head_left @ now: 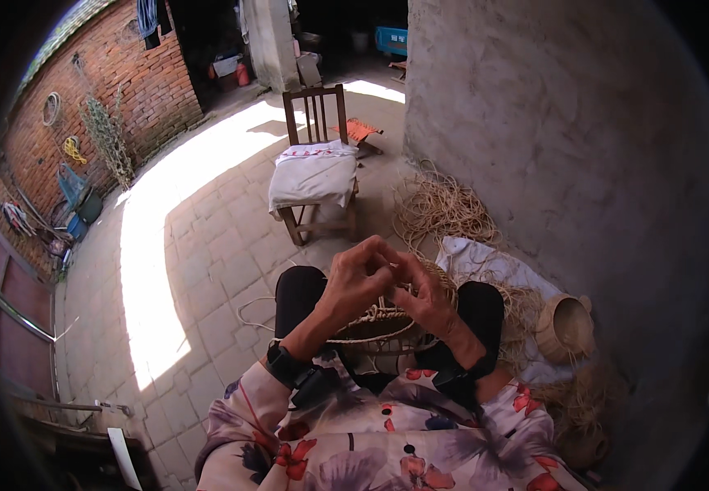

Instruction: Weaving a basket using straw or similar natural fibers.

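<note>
Between my knees sits a partly woven straw-cord basket (368, 334), its rounded rim toward me and a dark hollow inside. My left hand (356, 282) is raised over its far side, fingers curled in a pinch. Close against it, my right hand (430, 304) bends its fingers inward at the basket's weave. The fingertips of both hands meet, and whatever lies between them is hidden. A loose pale cord (250, 315) loops out from the basket past my left knee.
A wooden chair (317, 119) with a white cloth (313, 178) on its seat stands ahead, an orange-topped folding stool (359, 129) behind it. Right of me are a heap of straw cord (444, 209), a white sheet (485, 260) and a small woven basket (563, 327) near the plastered wall (551, 147).
</note>
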{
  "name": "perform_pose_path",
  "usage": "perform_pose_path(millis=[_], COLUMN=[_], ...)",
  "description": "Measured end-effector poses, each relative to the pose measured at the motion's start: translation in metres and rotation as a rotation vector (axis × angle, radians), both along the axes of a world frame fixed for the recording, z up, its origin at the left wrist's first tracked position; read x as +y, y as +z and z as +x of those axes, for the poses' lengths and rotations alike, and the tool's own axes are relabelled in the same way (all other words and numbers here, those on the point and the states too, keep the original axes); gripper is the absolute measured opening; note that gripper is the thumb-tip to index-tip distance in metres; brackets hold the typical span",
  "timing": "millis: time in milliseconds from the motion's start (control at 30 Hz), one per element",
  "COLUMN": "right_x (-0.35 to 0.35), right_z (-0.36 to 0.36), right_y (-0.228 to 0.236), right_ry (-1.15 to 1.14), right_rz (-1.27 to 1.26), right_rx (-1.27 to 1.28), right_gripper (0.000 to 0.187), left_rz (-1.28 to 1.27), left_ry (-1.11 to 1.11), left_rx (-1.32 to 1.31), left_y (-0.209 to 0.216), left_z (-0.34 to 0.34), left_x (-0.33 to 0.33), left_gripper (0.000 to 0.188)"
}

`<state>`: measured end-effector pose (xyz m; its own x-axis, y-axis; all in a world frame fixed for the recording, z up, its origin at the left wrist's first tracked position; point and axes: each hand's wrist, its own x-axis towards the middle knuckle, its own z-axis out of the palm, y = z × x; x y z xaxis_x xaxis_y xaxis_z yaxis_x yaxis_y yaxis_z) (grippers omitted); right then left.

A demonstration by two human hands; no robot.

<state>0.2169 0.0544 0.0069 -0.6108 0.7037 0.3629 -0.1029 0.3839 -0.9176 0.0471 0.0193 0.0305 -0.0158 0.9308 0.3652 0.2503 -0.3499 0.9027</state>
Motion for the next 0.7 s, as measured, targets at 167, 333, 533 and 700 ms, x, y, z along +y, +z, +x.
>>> perform_pose_path(millis=[167,333,533,700], right_x=[-0.009,-0.017,-0.022,-0.015], right_z=[0.008,0.005,0.001,0.007], right_y=[-0.019,-0.034,-0.039,-0.034], right_ry=[-0.052,-0.205,-0.234,-0.477], right_rz=[-0.239,0.007,-0.09,0.287], right_rx=[0.187,0.099,0.237,-0.213], right_gripper=[0.028,0.023,0.015,0.005], left_rz=[-0.229,-0.237,-0.298,-0.338], left_ry=[-0.15,-0.221,-0.276,-0.234], left_rx=[-0.21,-0.433,-0.327,0.185], left_y=[-0.009,-0.012,-0.023,-0.024], left_z=[0.0,0.0,-0.017,-0.036], left_x=[0.003,0.006,0.008,0.004], left_gripper=[0.009,0.008,0.01,0.031])
